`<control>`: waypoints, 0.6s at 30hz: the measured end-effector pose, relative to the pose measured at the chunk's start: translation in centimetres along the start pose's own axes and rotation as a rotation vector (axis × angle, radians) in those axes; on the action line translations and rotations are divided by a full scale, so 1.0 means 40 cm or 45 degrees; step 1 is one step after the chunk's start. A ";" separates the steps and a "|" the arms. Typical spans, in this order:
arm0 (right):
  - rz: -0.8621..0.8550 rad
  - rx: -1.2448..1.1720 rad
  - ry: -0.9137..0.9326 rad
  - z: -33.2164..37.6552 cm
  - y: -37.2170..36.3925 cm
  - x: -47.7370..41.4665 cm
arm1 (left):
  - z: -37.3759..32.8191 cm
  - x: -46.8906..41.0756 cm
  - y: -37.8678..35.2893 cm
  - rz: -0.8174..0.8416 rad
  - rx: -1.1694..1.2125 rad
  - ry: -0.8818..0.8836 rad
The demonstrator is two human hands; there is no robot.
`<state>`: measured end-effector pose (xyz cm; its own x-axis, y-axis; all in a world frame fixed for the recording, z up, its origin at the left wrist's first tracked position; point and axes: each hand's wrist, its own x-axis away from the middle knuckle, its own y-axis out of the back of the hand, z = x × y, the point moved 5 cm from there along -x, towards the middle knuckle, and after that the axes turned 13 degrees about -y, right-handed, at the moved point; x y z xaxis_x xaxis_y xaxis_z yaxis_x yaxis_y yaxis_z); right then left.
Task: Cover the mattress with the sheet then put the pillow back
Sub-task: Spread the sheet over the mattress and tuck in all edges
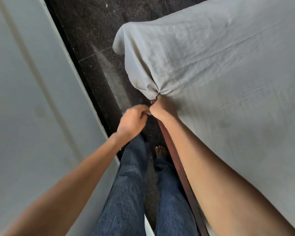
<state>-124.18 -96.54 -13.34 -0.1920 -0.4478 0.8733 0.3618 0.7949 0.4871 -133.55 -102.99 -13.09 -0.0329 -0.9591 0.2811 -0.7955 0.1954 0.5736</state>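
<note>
Dark floor (95, 31) flanks the bed frame (171, 147); right hand (162, 109) clenches the bunched sheet (211, 65), left hand (133, 120) curled against it, grip unclear.

The right hand (162, 109) is gripping the bunched grey sheet (211, 65) at the bed frame (169, 147); the left hand (132, 120), fingers curled, is touching the right.

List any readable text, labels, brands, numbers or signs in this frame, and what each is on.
None: no readable text anywhere in the head view.
The sheet is plain grey, with no tag or print showing.
The wooden bed frame, the dark floor, the jeans and the pale panel on the left bear no marks; the white specks on the floor are not characters.
</note>
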 end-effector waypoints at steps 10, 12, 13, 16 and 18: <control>-0.067 0.134 -0.131 0.045 0.015 -0.054 | 0.001 -0.128 0.017 -0.254 0.530 0.350; -0.125 0.172 -0.052 0.023 0.009 -0.040 | -0.007 -0.135 0.047 -0.380 0.482 0.354; -0.169 0.154 -0.010 0.011 0.007 -0.034 | -0.002 -0.138 0.060 -0.451 0.478 0.378; -0.121 0.025 0.085 -0.022 0.012 -0.019 | 0.059 -0.163 0.078 -0.688 0.777 0.707; 0.172 -0.286 0.071 -0.032 -0.002 -0.003 | 0.084 -0.179 0.073 -0.712 1.008 0.966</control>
<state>-123.02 -97.05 -13.51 -0.0797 -0.3704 0.9254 0.5754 0.7410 0.3462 -137.66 -96.24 -16.02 0.5802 -0.4570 0.6741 -0.7432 -0.6358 0.2086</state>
